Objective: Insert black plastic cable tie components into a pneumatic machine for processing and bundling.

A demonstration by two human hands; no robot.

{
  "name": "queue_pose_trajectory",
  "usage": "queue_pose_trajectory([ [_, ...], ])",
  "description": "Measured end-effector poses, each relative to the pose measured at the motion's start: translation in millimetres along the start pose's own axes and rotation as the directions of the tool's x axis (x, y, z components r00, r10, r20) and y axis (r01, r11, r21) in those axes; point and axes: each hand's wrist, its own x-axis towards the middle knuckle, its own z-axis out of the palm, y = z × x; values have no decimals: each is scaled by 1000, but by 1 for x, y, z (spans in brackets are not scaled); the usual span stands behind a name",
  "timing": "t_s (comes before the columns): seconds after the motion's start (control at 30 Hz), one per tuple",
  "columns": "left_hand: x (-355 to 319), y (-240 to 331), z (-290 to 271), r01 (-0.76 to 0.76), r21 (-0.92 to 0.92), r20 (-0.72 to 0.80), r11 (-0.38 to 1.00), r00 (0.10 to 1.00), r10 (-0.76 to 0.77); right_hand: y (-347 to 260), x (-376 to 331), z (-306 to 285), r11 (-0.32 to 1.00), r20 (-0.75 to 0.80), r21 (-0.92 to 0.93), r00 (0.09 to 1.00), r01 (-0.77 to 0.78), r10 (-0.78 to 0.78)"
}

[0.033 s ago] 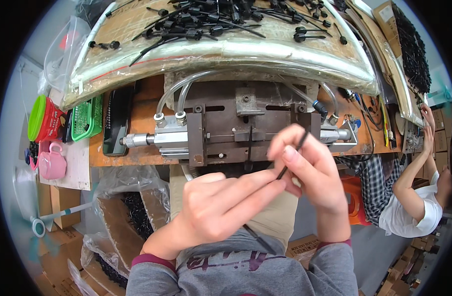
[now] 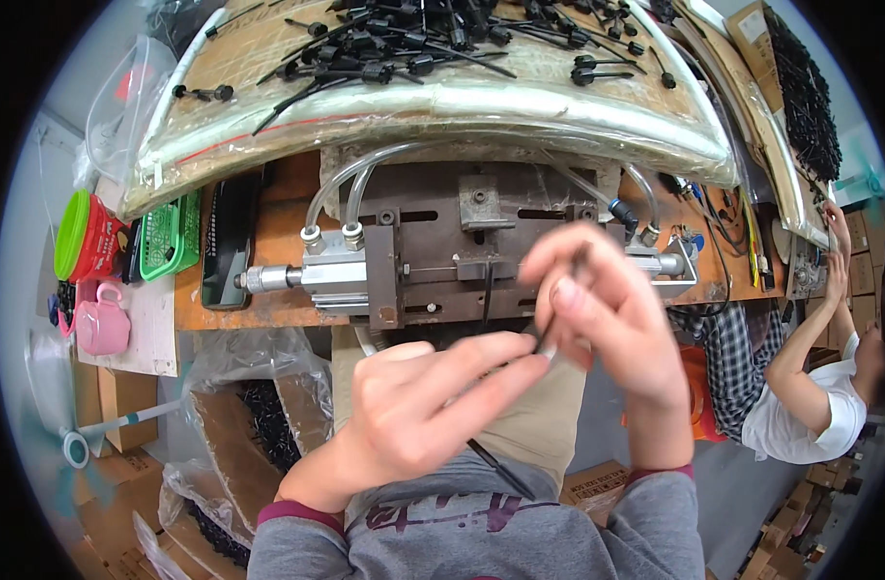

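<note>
My left hand (image 2: 413, 406) is closed on a thin black rod (image 2: 500, 469), which passes between its fingers and sticks out below toward my lap. Close by, my right hand (image 2: 602, 314) has its thumb and fingers bent around the rod's upper end; motion smears its fingertips. Behind both hands is a dark brown metal clamping fixture (image 2: 428, 198). A second black rod (image 2: 489, 285) is at the fixture's middle, below a small metal block (image 2: 479, 203). My right hand hides part of the fixture's right side.
Above the fixture, a plastic-wrapped cardboard tray (image 2: 268, 92) bears many black stemmed parts (image 2: 375, 72). Silver air cylinders (image 2: 334, 275) flank the fixture. A green basket (image 2: 172, 237) and pink cup (image 2: 104, 319) stand left. Bagged boxes (image 2: 230, 425) sit lower left. A co-worker (image 2: 800, 416) is at right.
My right hand has shifted slightly up, and its fingers have moved on the rod. My left hand has barely moved; the rod's lower end has shifted slightly.
</note>
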Motion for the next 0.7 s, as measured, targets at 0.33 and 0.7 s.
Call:
queue_pose_trajectory([
  [0.33,-18,-4,35,201,292,86,935,968,-235,-60,165,-139,-201,105,-980,852,-1,-514],
  [0.7,-8,-9,37,190,268,98,944,970,-223,-84,198,-126,-323,-3,-945,991,-47,-135],
])
